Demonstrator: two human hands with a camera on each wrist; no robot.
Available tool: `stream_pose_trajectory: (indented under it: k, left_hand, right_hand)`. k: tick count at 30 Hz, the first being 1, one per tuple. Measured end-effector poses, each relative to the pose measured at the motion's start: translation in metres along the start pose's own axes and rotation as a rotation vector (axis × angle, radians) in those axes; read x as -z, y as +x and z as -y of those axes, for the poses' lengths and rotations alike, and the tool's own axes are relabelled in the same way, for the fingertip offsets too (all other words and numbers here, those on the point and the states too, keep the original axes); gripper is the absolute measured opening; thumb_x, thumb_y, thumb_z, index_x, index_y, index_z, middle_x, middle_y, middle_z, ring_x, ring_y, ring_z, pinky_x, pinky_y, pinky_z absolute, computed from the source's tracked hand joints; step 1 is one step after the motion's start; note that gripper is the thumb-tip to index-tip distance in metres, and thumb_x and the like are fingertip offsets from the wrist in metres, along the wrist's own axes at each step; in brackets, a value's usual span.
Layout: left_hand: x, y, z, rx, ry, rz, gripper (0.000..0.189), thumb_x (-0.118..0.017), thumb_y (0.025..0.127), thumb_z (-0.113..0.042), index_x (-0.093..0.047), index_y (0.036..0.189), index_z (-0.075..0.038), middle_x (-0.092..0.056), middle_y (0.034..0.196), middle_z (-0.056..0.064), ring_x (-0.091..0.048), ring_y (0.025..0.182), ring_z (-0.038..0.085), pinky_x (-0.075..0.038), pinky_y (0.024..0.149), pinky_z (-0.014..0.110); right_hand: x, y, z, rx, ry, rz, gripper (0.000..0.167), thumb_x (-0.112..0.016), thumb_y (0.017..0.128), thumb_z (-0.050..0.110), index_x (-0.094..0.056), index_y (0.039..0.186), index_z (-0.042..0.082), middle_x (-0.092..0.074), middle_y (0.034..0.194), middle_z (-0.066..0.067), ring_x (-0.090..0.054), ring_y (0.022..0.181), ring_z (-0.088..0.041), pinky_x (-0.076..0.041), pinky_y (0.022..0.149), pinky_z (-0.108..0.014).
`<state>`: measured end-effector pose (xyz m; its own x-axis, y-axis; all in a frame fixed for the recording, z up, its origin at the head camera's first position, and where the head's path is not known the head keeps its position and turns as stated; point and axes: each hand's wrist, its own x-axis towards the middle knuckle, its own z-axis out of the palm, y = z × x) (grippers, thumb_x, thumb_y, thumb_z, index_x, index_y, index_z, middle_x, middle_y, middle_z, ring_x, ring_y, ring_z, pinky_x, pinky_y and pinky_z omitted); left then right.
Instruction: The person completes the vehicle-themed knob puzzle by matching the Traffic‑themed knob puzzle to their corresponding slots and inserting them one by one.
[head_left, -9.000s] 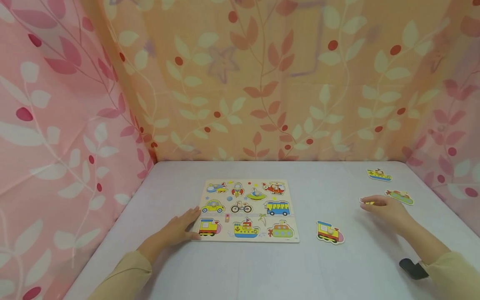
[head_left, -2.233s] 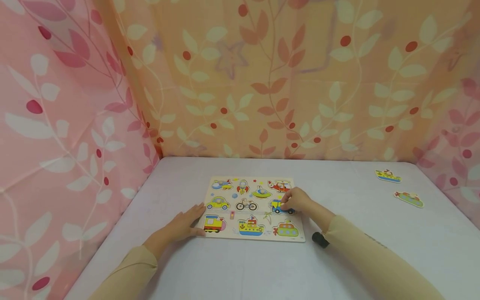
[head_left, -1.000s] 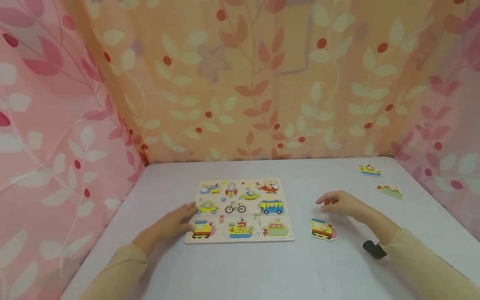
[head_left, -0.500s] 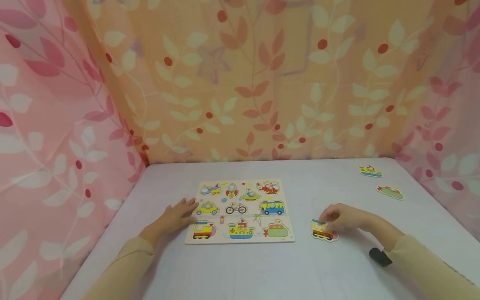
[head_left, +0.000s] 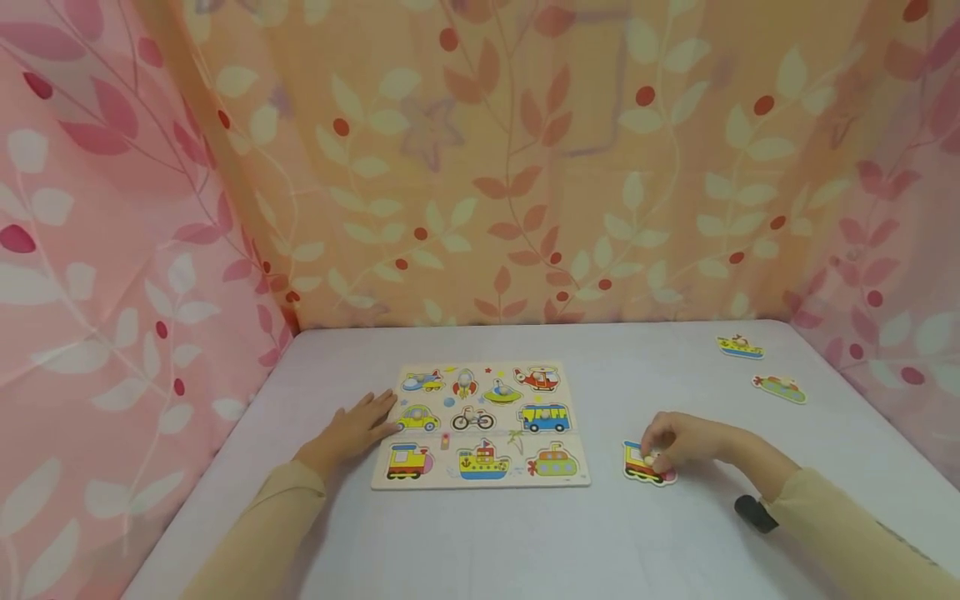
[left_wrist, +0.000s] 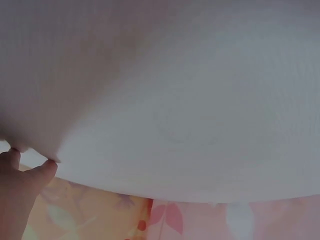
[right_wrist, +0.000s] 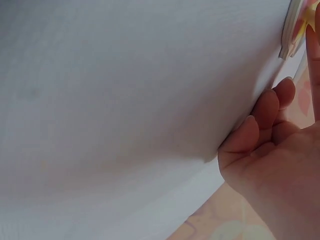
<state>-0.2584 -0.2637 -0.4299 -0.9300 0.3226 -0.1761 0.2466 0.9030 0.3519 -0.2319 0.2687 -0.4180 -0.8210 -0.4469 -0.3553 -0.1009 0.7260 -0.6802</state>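
A wooden puzzle board lies on the table in the head view. Knobbed pieces, among them a bus, a bicycle and a car, sit in its upper rows. Flat pictures of a train, ship and submarine fill the bottom row. My left hand rests at the board's left edge, fingers extended. Right of the board, my right hand pinches the knob of a train puzzle piece, partly covering it. In the right wrist view, the piece's edge shows beside the curled fingers.
Two loose puzzle pieces, a ship and a submarine, lie at the far right of the white table. A dark object shows at the right wrist. Floral curtains surround the table's back and sides.
Earlier my right hand was at the bus on the board. It has since moved right and down onto the train piece and gripped its knob. My left hand stays by the board.
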Motion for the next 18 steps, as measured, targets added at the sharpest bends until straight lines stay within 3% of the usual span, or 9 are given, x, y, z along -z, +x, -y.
stream_pose_trajectory:
  k: [6, 13, 18]
  left_hand:
    - [0.0017, 0.0009, 0.0013, -0.021, -0.006, 0.016, 0.069, -0.052, 0.098, -0.044, -0.030, 0.152, -0.006, -0.023, 0.159, 0.014, -0.014, 0.144, 0.043, -0.010, 0.107, 0.071]
    - [0.0004, 0.0020, 0.0027, -0.042, 0.010, 0.025, 0.065, -0.051, 0.099, -0.042, -0.034, 0.151, -0.008, -0.026, 0.158, 0.012, -0.015, 0.144, 0.042, -0.014, 0.109, 0.068]
    - [0.0001, 0.0010, 0.0015, -0.035, 0.003, 0.019, 0.064, -0.051, 0.099, -0.042, -0.035, 0.151, -0.008, -0.027, 0.158, 0.011, -0.016, 0.145, 0.041, -0.014, 0.109, 0.068]
  right_hand:
    - [-0.0014, 0.0029, 0.0001, 0.003, 0.000, -0.001, 0.011, -0.079, 0.079, 0.013, -0.072, 0.087, 0.013, -0.050, 0.097, -0.005, -0.043, 0.098, -0.026, -0.033, 0.080, -0.039]
    - [-0.0024, 0.0043, -0.0007, -0.040, 0.011, -0.023, 0.010, -0.078, 0.081, 0.016, -0.071, 0.087, 0.013, -0.052, 0.099, -0.005, -0.045, 0.100, -0.026, -0.036, 0.084, -0.043]
    - [-0.0037, 0.0038, 0.0007, -0.041, 0.022, -0.047, 0.009, -0.076, 0.083, 0.017, -0.071, 0.088, 0.012, -0.055, 0.095, -0.003, -0.046, 0.093, -0.024, -0.038, 0.077, -0.039]
